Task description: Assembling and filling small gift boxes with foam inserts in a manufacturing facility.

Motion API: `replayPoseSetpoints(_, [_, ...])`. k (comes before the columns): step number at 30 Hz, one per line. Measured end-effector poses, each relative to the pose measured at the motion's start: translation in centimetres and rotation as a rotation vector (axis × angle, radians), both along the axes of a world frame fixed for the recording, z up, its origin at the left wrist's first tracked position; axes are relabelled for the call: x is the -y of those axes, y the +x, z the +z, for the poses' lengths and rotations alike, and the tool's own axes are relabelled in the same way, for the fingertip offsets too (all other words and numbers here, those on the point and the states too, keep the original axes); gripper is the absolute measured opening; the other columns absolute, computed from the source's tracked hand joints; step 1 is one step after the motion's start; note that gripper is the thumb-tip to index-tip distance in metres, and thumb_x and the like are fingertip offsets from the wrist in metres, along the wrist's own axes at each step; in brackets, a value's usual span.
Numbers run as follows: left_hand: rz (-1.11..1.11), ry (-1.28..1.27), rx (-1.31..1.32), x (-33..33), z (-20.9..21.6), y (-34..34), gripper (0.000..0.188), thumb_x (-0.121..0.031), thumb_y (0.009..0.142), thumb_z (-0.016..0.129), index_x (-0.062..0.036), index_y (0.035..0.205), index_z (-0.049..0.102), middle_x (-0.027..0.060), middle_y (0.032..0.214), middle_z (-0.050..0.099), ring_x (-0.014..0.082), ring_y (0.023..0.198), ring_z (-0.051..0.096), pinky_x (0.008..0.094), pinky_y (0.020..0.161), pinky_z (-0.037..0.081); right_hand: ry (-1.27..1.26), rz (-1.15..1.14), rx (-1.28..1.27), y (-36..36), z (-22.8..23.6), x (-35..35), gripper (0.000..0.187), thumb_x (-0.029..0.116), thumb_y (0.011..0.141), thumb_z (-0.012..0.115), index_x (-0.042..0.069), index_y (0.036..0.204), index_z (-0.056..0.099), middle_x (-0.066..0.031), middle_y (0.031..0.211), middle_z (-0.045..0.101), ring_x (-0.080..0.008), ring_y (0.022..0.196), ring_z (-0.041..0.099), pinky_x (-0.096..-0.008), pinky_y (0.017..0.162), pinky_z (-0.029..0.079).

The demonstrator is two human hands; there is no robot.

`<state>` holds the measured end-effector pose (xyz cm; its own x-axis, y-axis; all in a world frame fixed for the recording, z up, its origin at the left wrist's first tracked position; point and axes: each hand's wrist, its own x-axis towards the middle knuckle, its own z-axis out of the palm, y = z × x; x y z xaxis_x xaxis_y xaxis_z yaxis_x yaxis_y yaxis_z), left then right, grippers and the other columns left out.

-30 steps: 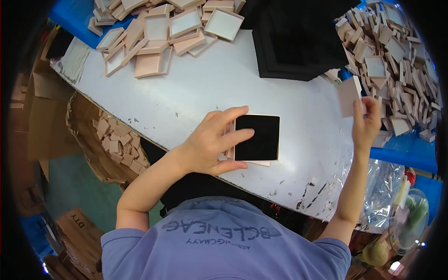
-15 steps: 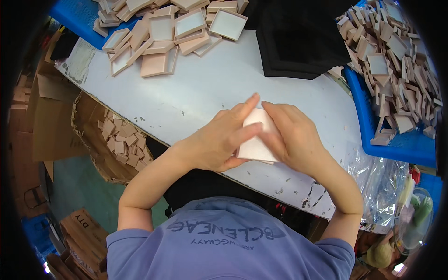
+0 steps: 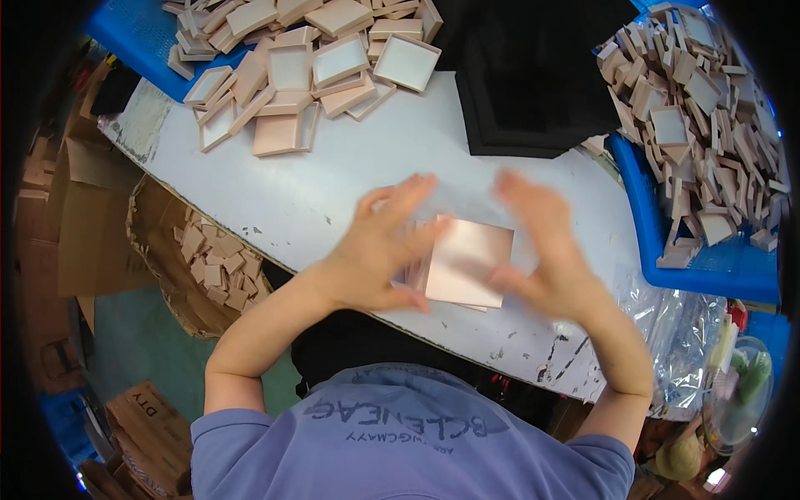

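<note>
A pale pink square box [image 3: 472, 262] lies on the white table in front of me, its flat, slightly shiny face up. Another thin pale edge shows under its near side. My left hand [image 3: 382, 246] is at the box's left edge with fingers spread; motion blurs them, and I cannot tell if the fingertips touch it. On the other side my right hand [image 3: 546, 250] is also spread and blurred, its thumb close to the box's right edge. Neither hand grips anything.
Pale pink box halves [image 3: 287, 71] are heaped at the far left, partly in a blue basket [image 3: 142, 50]. A black block-like stack [image 3: 542, 92] stands at the back. Another blue basket [image 3: 667, 271] at right holds many more. A carton [image 3: 158, 275] with small boxes sits lower left.
Both hands were closed around the pale box. They have let go and spread apart, the right one moving farther right, and the box now lies with its face exposed.
</note>
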<state>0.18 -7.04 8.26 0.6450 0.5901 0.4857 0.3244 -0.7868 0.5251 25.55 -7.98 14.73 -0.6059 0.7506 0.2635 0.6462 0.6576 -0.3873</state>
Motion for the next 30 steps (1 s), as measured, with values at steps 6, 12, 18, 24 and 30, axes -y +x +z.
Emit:
replayPoseSetpoints(6, [0.727,-0.133,0.044,-7.9,-3.7,-7.9,0.055,-0.036,0.08,0.064,0.0014,0.118,0.048,0.0201,0.114,0.053,0.0301,0.087,0.054,0.0356,0.076,0.044,0.546,-0.35,-0.019,5.4,3.0,-11.3,0.041,0.017,0.081,0.066,0.0,0.118,0.055,-0.0184,0.115,0.058,-0.0331,0.107,0.054,-0.0362,0.092,0.042])
replayPoseSetpoints(12, [0.986,-0.107,-0.315,-11.8,-3.3,-11.1,0.067,-0.042,0.074,0.068,0.0026,0.119,0.046,0.023,0.111,0.054,0.0369,0.091,0.055,0.0418,0.08,0.045,0.346,-0.426,0.098,6.2,2.5,-14.6,0.02,0.02,0.083,0.062,0.005,0.094,0.068,-0.009,0.091,0.066,-0.0271,0.085,0.063,-0.0322,0.075,0.048])
replayPoseSetpoints(18, [0.963,-0.366,-0.564,-10.9,0.8,-10.7,0.076,-0.039,0.068,0.068,-0.0024,0.129,0.04,0.0235,0.122,0.049,0.0347,0.105,0.054,0.0399,0.083,0.046,0.272,-0.535,-0.046,5.7,2.1,-14.5,0.02,0.022,0.084,0.06,0.007,0.094,0.068,-0.0099,0.081,0.067,-0.0261,0.077,0.064,-0.031,0.07,0.048])
replayPoseSetpoints(24, [0.393,0.066,0.02,-4.0,5.2,-6.4,0.076,-0.015,0.056,0.075,-0.0059,0.125,0.044,0.0159,0.11,0.045,0.0263,0.098,0.049,0.0315,0.079,0.047,0.187,-0.582,-0.308,8.0,0.1,-14.7,0.023,0.025,0.086,0.061,0.006,0.097,0.068,-0.0067,0.078,0.068,-0.013,0.073,0.062,-0.0257,0.068,0.046])
replayPoseSetpoints(30, [-0.004,-0.119,0.323,1.6,3.5,2.3,0.078,-0.019,0.057,0.08,-0.0004,0.123,0.043,0.0232,0.125,0.04,0.0345,0.115,0.042,0.0388,0.095,0.034,0.622,-0.657,-0.803,5.6,0.8,-11.0,0.015,0.012,0.084,0.064,0.0,0.094,0.067,-0.0055,0.084,0.065,-0.0126,0.077,0.057,-0.0279,0.072,0.045])
